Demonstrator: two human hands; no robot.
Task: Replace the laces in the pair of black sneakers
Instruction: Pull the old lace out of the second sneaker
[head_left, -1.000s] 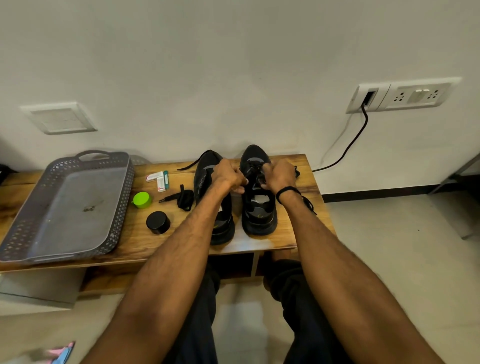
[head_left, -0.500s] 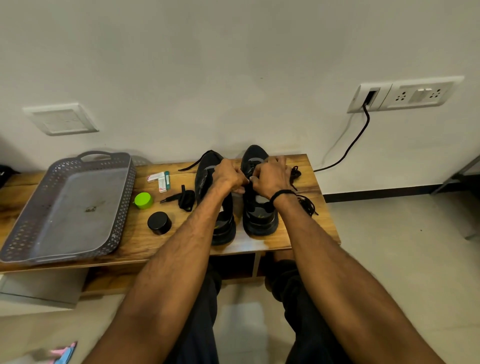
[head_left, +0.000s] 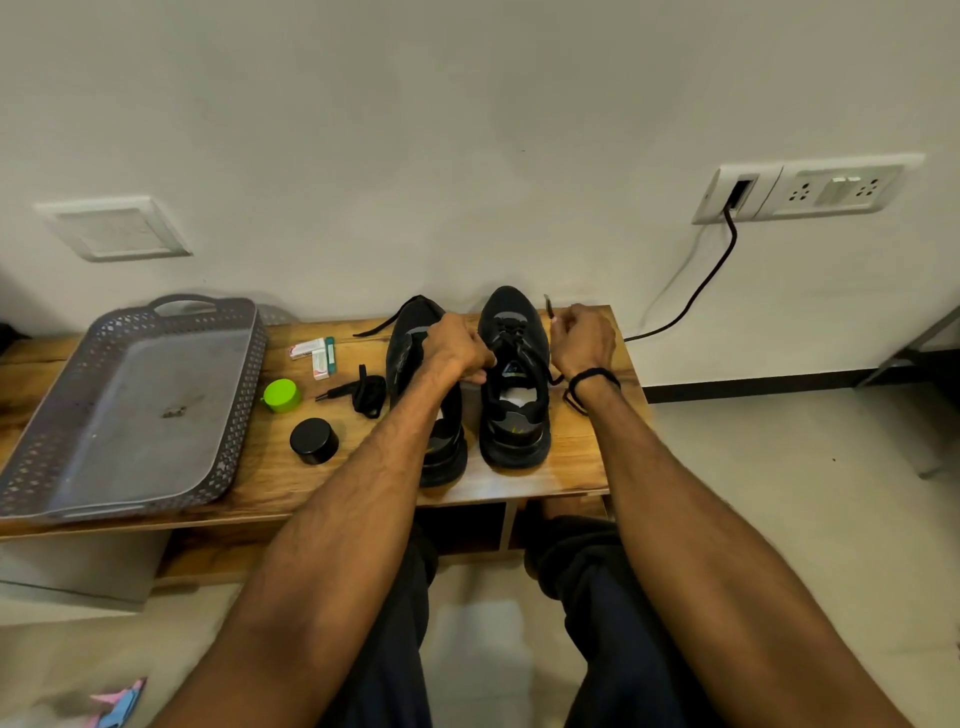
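Two black sneakers stand side by side on a low wooden bench (head_left: 571, 457), toes to the wall. The right sneaker (head_left: 514, 374) has a black lace (head_left: 519, 340) partly threaded through its eyelets. My right hand (head_left: 584, 340) pinches that lace's end at the shoe's right side, and the tip sticks up by the toe. My left hand (head_left: 457, 351) has curled fingers at the right sneaker's left eyelet edge, lying over the left sneaker (head_left: 415, 364). Whether it holds the lace is hidden. A loose coiled black lace (head_left: 363, 396) lies left of the shoes.
A grey perforated tray (head_left: 130, 405) fills the bench's left part. Between it and the shoes lie a green cap (head_left: 281, 395), a black round tin (head_left: 314, 440) and a small white and green box (head_left: 318, 353). A black cable (head_left: 696, 296) runs from the wall socket (head_left: 800, 192).
My right hand has moved from over the right sneaker's laces out to its right side, drawing the lace end with it. My left hand stayed put.
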